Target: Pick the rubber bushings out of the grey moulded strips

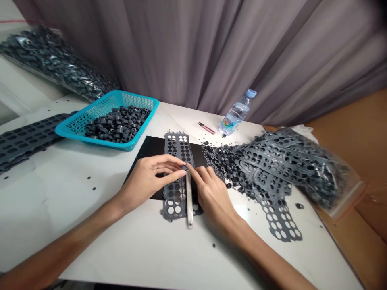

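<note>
My left hand point(151, 175) is closed in a loose pinch, its fingertips and thumb meeting near the top of a white rod point(190, 201). My right hand point(213, 191) has its index fingertip at the same spot, the other fingers curled in and the thumb hidden. A tiny dark bit seems to sit between the fingertips, too small to name. Beneath the hands lies a grey perforated sheet point(171, 201) with rows of round holes, partly on a black mat point(148, 153). The rod runs from the fingertips toward me, over the sheet.
At left, a turquoise basket point(121, 146) holds many dark rings; behind it is a full plastic bag point(60, 64). More perforated sheets point(30, 129) lie at far left. Right are loose rings point(223, 161), a spilling bag point(305, 165), pink-handled snips point(207, 128) and a water bottle point(237, 114).
</note>
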Tool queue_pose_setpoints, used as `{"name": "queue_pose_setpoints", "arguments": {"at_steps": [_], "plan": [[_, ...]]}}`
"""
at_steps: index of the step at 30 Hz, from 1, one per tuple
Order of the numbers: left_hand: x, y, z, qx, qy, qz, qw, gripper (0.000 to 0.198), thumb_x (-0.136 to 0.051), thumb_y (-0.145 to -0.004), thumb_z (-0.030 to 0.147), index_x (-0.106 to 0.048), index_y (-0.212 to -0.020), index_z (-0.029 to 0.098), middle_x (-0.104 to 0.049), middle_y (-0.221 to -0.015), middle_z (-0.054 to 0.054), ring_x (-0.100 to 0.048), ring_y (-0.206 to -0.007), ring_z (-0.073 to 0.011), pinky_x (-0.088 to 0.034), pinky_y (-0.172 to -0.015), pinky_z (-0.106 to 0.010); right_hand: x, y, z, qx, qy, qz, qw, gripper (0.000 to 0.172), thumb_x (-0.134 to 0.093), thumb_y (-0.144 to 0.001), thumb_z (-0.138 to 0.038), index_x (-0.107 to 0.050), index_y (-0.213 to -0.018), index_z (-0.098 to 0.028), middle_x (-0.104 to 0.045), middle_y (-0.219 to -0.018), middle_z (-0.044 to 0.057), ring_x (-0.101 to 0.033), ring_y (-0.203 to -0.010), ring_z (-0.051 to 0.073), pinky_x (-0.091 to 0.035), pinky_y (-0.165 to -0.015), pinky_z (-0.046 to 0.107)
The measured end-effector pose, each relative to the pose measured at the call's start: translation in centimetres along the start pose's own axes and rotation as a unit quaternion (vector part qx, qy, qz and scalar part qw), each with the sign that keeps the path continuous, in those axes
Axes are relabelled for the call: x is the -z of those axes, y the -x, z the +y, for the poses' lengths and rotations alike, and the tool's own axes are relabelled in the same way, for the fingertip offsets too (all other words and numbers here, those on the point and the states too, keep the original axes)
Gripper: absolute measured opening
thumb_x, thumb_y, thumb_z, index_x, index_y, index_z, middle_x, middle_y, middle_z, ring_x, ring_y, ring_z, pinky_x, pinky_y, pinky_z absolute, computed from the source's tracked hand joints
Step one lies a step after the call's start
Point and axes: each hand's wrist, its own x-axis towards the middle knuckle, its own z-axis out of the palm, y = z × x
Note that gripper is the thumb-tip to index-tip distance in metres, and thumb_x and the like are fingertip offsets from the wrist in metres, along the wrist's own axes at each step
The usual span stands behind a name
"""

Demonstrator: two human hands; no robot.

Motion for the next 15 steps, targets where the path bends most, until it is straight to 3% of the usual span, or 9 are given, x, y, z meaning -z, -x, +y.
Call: {"name": "queue_pose_setpoints", "arguments": {"at_steps": [2, 4, 7, 10, 12, 15], "plan": [[0.0, -0.1, -0.1, 0.004, 0.010, 0.006, 1.000, 0.029, -0.083, -0.084, 0.041, -0.077, -0.102, 0.020, -0.080, -0.103, -0.005, -0.076, -0.097, -0.0217, -0.062, -0.094, -0.030, 0.2, -0.6, 0.5, 0.010, 0.036, 0.000, 0.999, 0.070, -0.041, -0.093, 0.003, -0.038, -0.159, -0.019, -0.065, -0.115, 0.013, -0.055, -0.100, 0.029, -0.056, -0.085, 0.042], [0.1, -0.2, -0.1, 0.014, 0.029, 0.010, 0.999, 0.028, -0.084, -0.083, 0.040, -0.077, -0.101, 0.021, -0.079, -0.102, -0.004, -0.076, -0.097, -0.0210, -0.062, -0.094, -0.029, 0.5, -2.3, 1.9, -0.003, 0.059, 0.012, 0.998, 0.061, -0.042, -0.097, -0.003, -0.043, -0.156, -0.018, -0.064, -0.115, 0.013, -0.054, -0.103, 0.030, -0.055, -0.087, 0.042], [0.1, -0.1, 0.0, 0.029, 0.059, 0.006, 0.998, 0.029, -0.086, -0.082, 0.040, -0.078, -0.102, 0.021, -0.079, -0.103, -0.005, -0.076, -0.099, -0.0216, -0.062, -0.094, -0.030, 0.8, -7.0, 5.6, -0.050, 0.098, 0.016, 0.994, 0.040, -0.042, -0.105, -0.018, -0.056, -0.143, -0.014, -0.062, -0.122, 0.017, -0.051, -0.114, 0.031, -0.051, -0.095, 0.042], [0.0, 0.1, 0.4, 0.038, 0.075, -0.009, 0.996, 0.031, -0.085, -0.082, 0.041, -0.079, -0.106, 0.022, -0.079, -0.106, -0.006, -0.075, -0.101, -0.0225, -0.062, -0.093, -0.031, 0.4, -13.0, 9.9, -0.106, 0.153, -0.018, 0.982, 0.040, -0.044, -0.107, -0.029, -0.056, -0.139, -0.008, -0.057, -0.134, 0.021, -0.048, -0.125, 0.033, -0.043, -0.107, 0.043], [0.0, 0.3, 0.8, 0.045, 0.089, -0.010, 0.995, 0.031, -0.085, -0.082, 0.041, -0.080, -0.107, 0.022, -0.079, -0.106, -0.006, -0.076, -0.101, -0.0229, -0.063, -0.093, -0.031, -0.3, -16.0, 12.1, -0.129, 0.165, -0.036, 0.977, 0.041, -0.049, -0.106, -0.033, -0.060, -0.132, -0.004, -0.058, -0.130, 0.024, -0.050, -0.124, 0.035, -0.043, -0.105, 0.043], [0.2, 0.4, 1.2, 0.056, 0.117, -0.012, 0.991, 0.033, -0.086, -0.081, 0.041, -0.080, -0.108, 0.022, -0.080, -0.103, -0.007, -0.076, -0.099, -0.0235, -0.063, -0.092, -0.032, -1.6, -18.2, 13.7, -0.152, 0.178, -0.065, 0.970, 0.033, -0.053, -0.103, -0.030, -0.065, -0.121, -0.006, -0.062, -0.123, 0.024, -0.058, -0.116, 0.033, -0.047, -0.097, 0.039]]}}
